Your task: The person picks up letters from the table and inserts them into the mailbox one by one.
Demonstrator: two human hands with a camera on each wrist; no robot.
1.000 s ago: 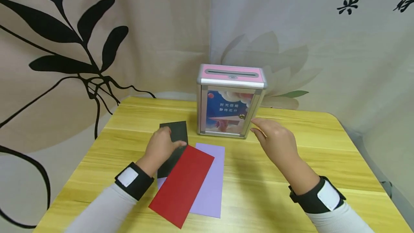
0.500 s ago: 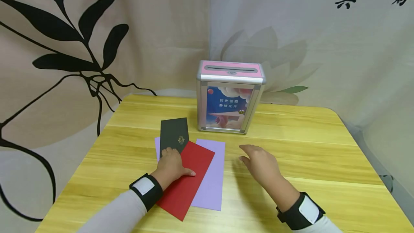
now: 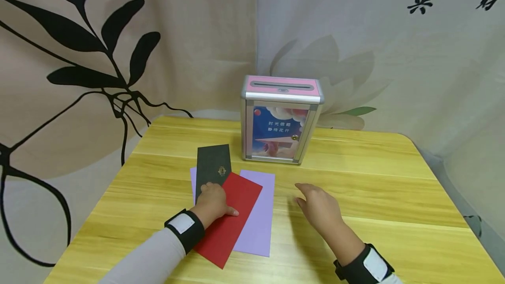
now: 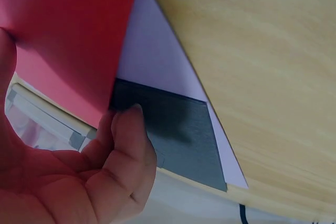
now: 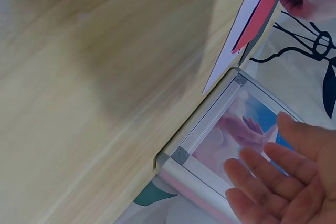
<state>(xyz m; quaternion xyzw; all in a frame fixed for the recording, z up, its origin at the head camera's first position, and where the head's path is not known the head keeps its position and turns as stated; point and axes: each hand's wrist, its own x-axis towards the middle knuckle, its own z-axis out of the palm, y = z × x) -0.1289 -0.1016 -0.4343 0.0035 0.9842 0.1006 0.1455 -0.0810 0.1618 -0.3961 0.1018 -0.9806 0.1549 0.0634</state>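
On a table (image 3: 375, 179), a dark card (image 3: 212, 161); a left hand (image 3: 213, 203) gripping the overlapping red card (image 3: 241, 194), likely light, bendable, best pinched by its long edges; purple card (image 3: 258, 222) beneath; right hand (image 3: 320, 207) empty, fingers loosely spread.

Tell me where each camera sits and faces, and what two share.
Head: on the head, facing forward and down at the yellow wood-grain table; left-hand grip, right-hand grip and white sleeves show.
Left wrist: on that wrist, facing the flat red paper rectangle and lilac paper sheet; left-hand grip shows.
Right wrist: on that wrist, facing the table and pink-and-silver metal-framed box; both grips show.
Head and right wrist share both grips, the box and the red paper.
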